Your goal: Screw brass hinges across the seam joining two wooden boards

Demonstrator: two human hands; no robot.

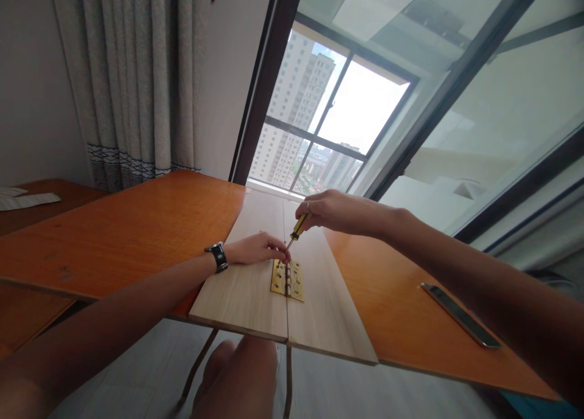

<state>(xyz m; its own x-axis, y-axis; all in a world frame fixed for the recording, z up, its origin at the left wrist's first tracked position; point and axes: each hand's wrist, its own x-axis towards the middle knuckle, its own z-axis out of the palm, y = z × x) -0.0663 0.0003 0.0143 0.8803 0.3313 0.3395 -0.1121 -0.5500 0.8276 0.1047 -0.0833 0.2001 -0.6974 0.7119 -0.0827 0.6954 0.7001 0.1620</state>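
My right hand (329, 210) is wrapped round the yellow and black handle of a screwdriver (298, 228). Its shaft slants down and to the left, to the fingers of my left hand (256, 247). Those fingers are pinched together at the shaft's lower end; whatever they hold there is too small to make out. Just below them lies a brass hinge (296, 282), opened flat with its knuckle along the seam of two pale wooden boards, one on the left (241, 306) and one on the right (326, 322). Several holes show in its leaves.
The boards lie side by side across an orange wooden table (150, 236). A phone (458, 315) rests near the table's right side. White strips (31, 200) lie at the far left. Behind are a grey curtain (137, 78) and a large window (319, 127). My knees are below the front edge.
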